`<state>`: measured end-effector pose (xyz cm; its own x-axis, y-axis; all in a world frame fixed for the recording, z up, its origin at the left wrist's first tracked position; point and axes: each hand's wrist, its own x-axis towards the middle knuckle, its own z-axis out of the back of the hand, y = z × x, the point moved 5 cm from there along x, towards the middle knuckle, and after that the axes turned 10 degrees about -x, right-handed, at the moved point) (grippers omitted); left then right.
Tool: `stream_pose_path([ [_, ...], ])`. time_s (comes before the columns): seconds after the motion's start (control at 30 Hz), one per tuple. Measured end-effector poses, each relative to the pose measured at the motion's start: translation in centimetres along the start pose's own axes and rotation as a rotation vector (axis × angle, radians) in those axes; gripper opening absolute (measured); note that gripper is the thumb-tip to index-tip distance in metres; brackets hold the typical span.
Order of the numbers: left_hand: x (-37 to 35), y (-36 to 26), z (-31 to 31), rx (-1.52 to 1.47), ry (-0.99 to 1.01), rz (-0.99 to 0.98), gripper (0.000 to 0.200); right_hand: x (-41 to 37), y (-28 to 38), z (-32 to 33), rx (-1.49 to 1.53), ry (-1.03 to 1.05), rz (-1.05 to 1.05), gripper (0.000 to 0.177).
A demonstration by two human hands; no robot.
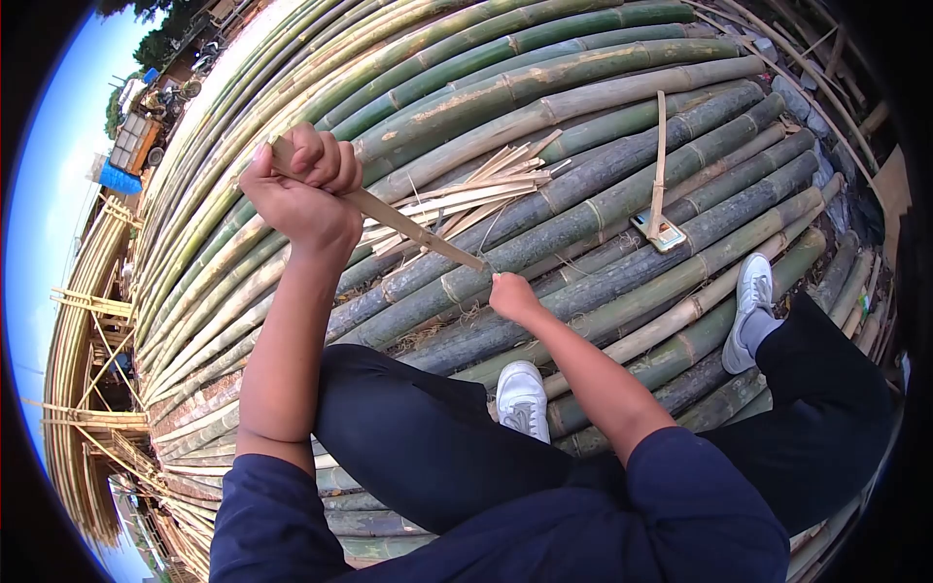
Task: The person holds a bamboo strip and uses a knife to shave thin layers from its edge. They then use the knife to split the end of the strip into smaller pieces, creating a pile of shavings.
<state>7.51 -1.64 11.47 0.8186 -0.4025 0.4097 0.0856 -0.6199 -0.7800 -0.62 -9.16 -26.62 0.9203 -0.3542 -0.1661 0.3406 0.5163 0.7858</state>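
My left hand (306, 185) is raised and wrapped around the upper end of a split bamboo strip (413, 228). The strip slants down to the right, ending beside my right hand (515, 296), which is closed low over the poles. What the right fingers grip is hidden; a small dark bit shows at the strip's lower end. A thin curled sliver rises there. Just beyond the strip lies a loose pile of pale bamboo slivers (476, 194) on the poles.
Long bamboo poles (583, 209) cover the ground under me. My white shoes (523, 398) rest on them. To the right lies a phone (661, 233) with another bamboo strip (660, 155) across it. Stacked bamboo (73, 418) and a parked vehicle (134, 141) stand at the left.
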Motion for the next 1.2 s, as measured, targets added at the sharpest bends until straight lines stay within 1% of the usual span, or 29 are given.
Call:
stream_pose_path([
  [0.03, -0.1, 0.0, 0.0, 0.023, 0.014, -0.002, 0.036, -0.5, 1.3, 1.3, 0.022, -0.039, 0.081, 0.04],
  [0.07, -0.3, 0.0, -0.1, 0.022, 0.01, 0.002, 0.036, -1.2, 2.0, 1.5, 0.021, -0.035, 0.076, 0.04],
  [0.13, -0.4, -0.2, -0.4, 0.073, -0.007, -0.011, 0.037, -2.0, 3.1, 1.4, 0.167, -0.031, 0.068, 0.041],
  [0.17, -0.5, -0.2, -0.3, 0.072, -0.011, -0.013, 0.037, -1.8, 2.6, 1.0, 0.165, -0.028, 0.069, 0.041],
  [0.23, -0.2, -0.2, 0.0, 0.07, -0.013, 0.006, 0.038, -1.1, 0.6, -0.3, 0.017, 0.185, -0.208, 0.039],
  [0.27, -0.2, -0.3, 0.0, 0.074, -0.009, 0.006, 0.038, -0.5, 0.4, -0.7, -0.002, 0.263, -0.192, 0.038],
  [0.3, -0.4, -0.1, -0.2, 0.063, 0.013, 0.022, 0.038, -1.2, 1.4, 0.4, 0.005, 0.263, -0.196, 0.038],
  [0.37, -0.3, 0.1, -0.4, 0.049, 0.037, 0.036, 0.039, -2.1, 5.1, 4.0, 0.2, 0.036, 0.046, 0.037],
  [0.4, -0.3, 0.2, -0.4, 0.027, 0.048, 0.045, 0.041, -2.0, 5.3, 3.5, 0.198, 0.037, 0.048, 0.037],
  [0.47, -0.3, 0.1, -0.3, 0.006, 0.055, 0.051, 0.043, -1.8, 4.2, 1.3, 0.184, 0.039, -0.072, 0.038],
  [0.5, -0.1, 0.0, -0.1, 0.008, 0.04, 0.056, 0.043, -1.2, 2.7, 0.2, 0.183, 0.04, -0.07, 0.038],
  [0.57, 0.0, 0.1, 0.0, 0.011, 0.033, 0.064, 0.042, -0.2, -0.9, -1.9, -0.06, 0.152, -0.112, 0.04],
  [0.6, 0.0, 0.1, -0.1, 0.013, 0.032, 0.066, 0.044, -0.6, 0.1, 0.0, 0.002, 0.271, -0.205, 0.041],
  [0.63, 0.1, 0.1, -0.1, 0.014, 0.03, 0.064, 0.045, -0.6, 1.5, 1.9, 0.005, 0.267, -0.204, 0.041],
  [0.7, 0.0, 0.1, -0.1, 0.016, 0.001, 0.059, 0.047, -1.0, 4.8, 5.0, 0.12, 0.089, 0.014, 0.043],
  [0.73, 0.0, 0.1, 0.0, 0.016, -0.026, 0.046, 0.049, -0.9, 6.0, 5.5, 0.179, 0.122, 0.066, 0.043],
  [0.83, 0.2, 0.0, 0.3, 0.057, -0.024, 0.024, 0.053, -0.8, 7.0, 5.3, 0.246, 0.177, 0.031, 0.044],
  [0.87, 0.2, -0.1, 0.3, 0.061, -0.028, 0.023, 0.053, -0.2, 5.5, 3.5, 0.248, 0.181, 0.033, 0.044],
  [0.9, 0.2, -0.1, 0.1, 0.073, -0.028, 0.036, 0.051, 1.1, 2.9, 1.1, 0.1, 0.118, 0.107, 0.044],
  [0.93, 0.2, -0.1, 0.0, 0.083, -0.026, 0.049, 0.049, 1.7, 1.3, 0.1, -0.048, 0.052, 0.179, 0.044],
  [0.97, 0.2, 0.0, -0.2, 0.079, -0.023, 0.047, 0.049, 1.6, 1.0, 0.9, -0.051, 0.048, 0.179, 0.044],
  [1.03, 0.3, 0.3, -0.6, 0.08, -0.017, 0.074, 0.049, 0.2, -0.2, 2.2, -0.17, 0.443, -0.156, 0.045],
  [1.07, 0.3, 0.4, -0.7, 0.079, -0.011, 0.074, 0.049, 0.0, 1.0, 4.0, -0.169, 0.437, -0.157, 0.045],
  [1.13, 0.3, 0.4, -0.6, 0.091, -0.03, 0.07, 0.048, -0.6, 4.9, 7.7, -0.033, 0.429, -0.131, 0.046],
  [1.17, 0.3, 0.4, -0.5, 0.093, -0.037, 0.075, 0.048, -1.4, 6.8, 9.0, -0.032, 0.437, -0.134, 0.046],
  [1.2, 0.2, 0.3, -0.5, 0.087, -0.043, 0.076, 0.048, -2.0, 9.3, 10.4, 0.062, 0.37, -0.044, 0.047],
])
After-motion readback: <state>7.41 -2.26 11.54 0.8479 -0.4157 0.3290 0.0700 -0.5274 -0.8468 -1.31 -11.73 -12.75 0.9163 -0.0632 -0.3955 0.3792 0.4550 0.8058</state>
